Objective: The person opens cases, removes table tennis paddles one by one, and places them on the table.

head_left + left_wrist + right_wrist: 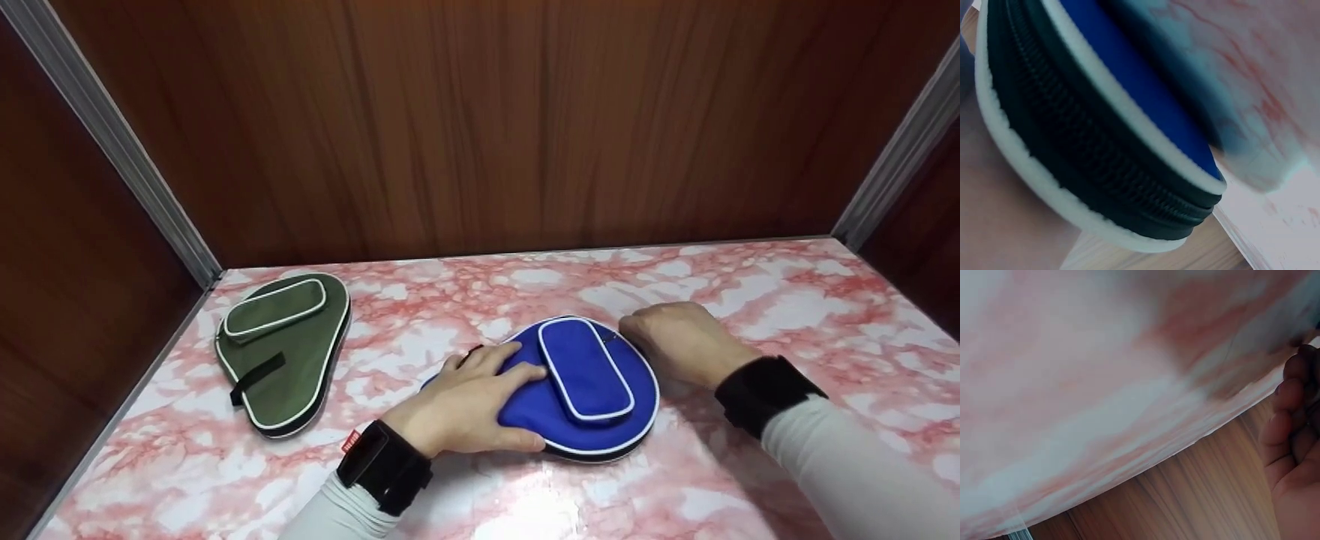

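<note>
Hidden under the left hand: the narrow handle end of the blue paddle case, which lies flat near the middle of the pink marbled tabletop. Left fingers spread flat over the case's left side, pressing rather than curled round it. Right hand knuckles-up at the case's far right edge, fingertips tucked out of sight in the head view, so impossible to tell whether pinching anything. Visible only from the left wrist: the case's black zipper between white piping, seen edge-on and blurred. From the right wrist: loosely bent fingers at the frame's edge, nothing seen between them, the rest smeared marble. Shown by the head view alone: a green paddle case well apart at far left.
</note>
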The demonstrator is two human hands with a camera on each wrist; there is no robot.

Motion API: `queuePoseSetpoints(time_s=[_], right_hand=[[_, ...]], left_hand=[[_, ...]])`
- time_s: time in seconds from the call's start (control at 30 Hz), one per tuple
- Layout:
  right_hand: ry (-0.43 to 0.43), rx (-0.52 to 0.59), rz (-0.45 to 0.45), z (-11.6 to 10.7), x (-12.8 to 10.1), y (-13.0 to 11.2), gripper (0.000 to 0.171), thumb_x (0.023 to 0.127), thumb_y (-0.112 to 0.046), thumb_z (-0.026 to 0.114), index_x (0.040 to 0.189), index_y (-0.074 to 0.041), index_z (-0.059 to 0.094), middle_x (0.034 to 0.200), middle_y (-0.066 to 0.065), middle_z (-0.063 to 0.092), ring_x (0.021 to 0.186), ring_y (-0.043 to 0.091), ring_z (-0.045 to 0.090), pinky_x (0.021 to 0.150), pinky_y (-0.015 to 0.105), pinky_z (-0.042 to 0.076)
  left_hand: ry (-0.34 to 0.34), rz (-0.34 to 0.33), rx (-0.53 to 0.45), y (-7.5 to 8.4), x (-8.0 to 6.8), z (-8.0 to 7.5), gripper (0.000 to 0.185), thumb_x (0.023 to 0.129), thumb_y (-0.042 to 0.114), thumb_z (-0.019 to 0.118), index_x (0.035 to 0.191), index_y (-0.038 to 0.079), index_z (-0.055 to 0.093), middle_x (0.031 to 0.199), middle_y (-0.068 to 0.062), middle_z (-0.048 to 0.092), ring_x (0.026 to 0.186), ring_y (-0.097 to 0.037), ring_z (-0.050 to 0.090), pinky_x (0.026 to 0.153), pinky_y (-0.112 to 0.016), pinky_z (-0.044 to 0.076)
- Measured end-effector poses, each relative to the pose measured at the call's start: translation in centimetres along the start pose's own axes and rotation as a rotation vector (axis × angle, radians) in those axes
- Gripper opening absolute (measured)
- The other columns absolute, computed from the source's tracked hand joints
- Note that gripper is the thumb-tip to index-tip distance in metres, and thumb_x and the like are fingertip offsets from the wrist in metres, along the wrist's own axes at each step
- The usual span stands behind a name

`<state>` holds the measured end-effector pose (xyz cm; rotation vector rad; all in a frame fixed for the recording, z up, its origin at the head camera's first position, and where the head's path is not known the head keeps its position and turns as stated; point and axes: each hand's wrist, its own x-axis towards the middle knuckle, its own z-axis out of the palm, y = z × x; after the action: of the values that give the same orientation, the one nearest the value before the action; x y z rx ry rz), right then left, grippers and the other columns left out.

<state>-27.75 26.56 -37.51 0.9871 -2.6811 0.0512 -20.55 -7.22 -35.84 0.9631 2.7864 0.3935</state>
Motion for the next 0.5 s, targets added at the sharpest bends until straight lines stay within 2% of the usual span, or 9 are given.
queuePoseSetpoints(time_s=[0.13, 0.33, 0.5], right_hand=[[0.013, -0.022, -0.004, 0.0, -0.8, -0.4, 0.030, 0.087, -0.001, 0.075, 0.076, -0.024, 0.060, 0.073, -0.006, 0.061, 0.076, 0.028, 0.067, 0.069, 0.051, 0.053], [0.040, -0.012, -0.001, 0.0, -1.7, -0.9, 0.026, 0.082, -0.001, 0.078, 0.078, -0.024, 0.065, 0.077, -0.006, 0.063, 0.077, 0.026, 0.061, 0.072, 0.049, 0.052], [0.048, -0.006, 0.014, -0.3, -2.4, -1.2, 0.027, 0.085, -0.003, 0.079, 0.077, -0.024, 0.065, 0.077, -0.006, 0.063, 0.076, 0.025, 0.060, 0.074, 0.049, 0.054]], left_hand=[[0.014, 0.014, -0.004, -0.1, -0.1, 0.0, 0.084, 0.093, 0.068, 0.078, 0.165, 0.037, 0.050, 0.178, -0.011, 0.031, 0.163, -0.036, 0.029, 0.125, -0.068, 0.025], [0.025, 0.023, -0.012, -0.1, -0.2, 0.0, 0.083, 0.093, 0.067, 0.078, 0.165, 0.035, 0.051, 0.177, -0.012, 0.033, 0.162, -0.037, 0.031, 0.124, -0.069, 0.026], [0.031, 0.023, -0.009, 0.0, -0.1, 0.0, 0.083, 0.092, 0.068, 0.078, 0.164, 0.036, 0.052, 0.177, -0.012, 0.033, 0.162, -0.037, 0.031, 0.124, -0.068, 0.026]])
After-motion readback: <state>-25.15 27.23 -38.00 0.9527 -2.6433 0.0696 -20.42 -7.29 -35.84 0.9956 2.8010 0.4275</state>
